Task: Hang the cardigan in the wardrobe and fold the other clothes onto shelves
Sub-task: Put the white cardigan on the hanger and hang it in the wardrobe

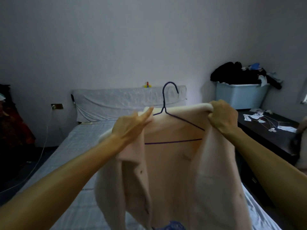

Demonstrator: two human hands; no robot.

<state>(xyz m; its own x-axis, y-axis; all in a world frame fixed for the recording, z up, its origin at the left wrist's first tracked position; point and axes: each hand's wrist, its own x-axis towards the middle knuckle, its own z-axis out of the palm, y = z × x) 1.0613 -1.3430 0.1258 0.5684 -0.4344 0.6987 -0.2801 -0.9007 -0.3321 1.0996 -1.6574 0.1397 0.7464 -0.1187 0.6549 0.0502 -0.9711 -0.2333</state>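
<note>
Clenched right hand (222, 116) grips cardigan (172, 171) shoulder; left hand (131, 125) pinches the other. Hanger (167, 103) hook is held upright between them, above the bed (79, 140).

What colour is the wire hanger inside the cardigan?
Dark purple-blue, seen in the head view: the hanger against the cream cardigan.

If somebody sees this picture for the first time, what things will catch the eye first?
The cream cardigan on a purple wire hanger fills the centre, held up over the bed by the left hand and the right hand. At right, dark clothes overflow a pale blue bin.
</note>
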